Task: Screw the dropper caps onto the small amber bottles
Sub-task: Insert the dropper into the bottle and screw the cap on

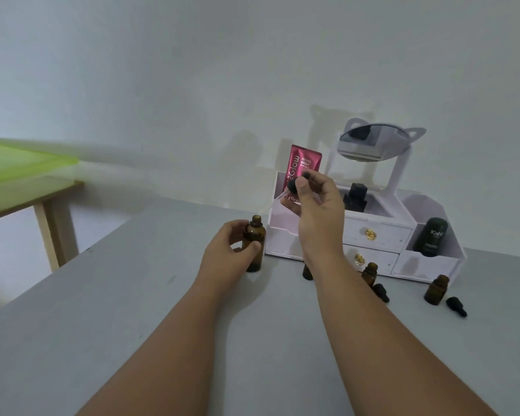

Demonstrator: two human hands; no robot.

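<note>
An organiser [373, 235] stands on the table [102, 325] right of frame centre, against the wall; a mirror [373, 142] rises above it; a sachet [302, 166] stands in its left compartment, a tube [430, 237] in its right; bottles [436, 289] and caps [456, 306] lie before it; a second table [27, 187] sits at left.

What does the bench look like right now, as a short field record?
left hand: steadies open amber bottle, upright on grey table
right hand: holds dropper cap raised, pipette angled down-left, not yet in the neck
waiting: three uncapped bottles, one far right; two loose caps, one beside it
behind: white organizer
</note>
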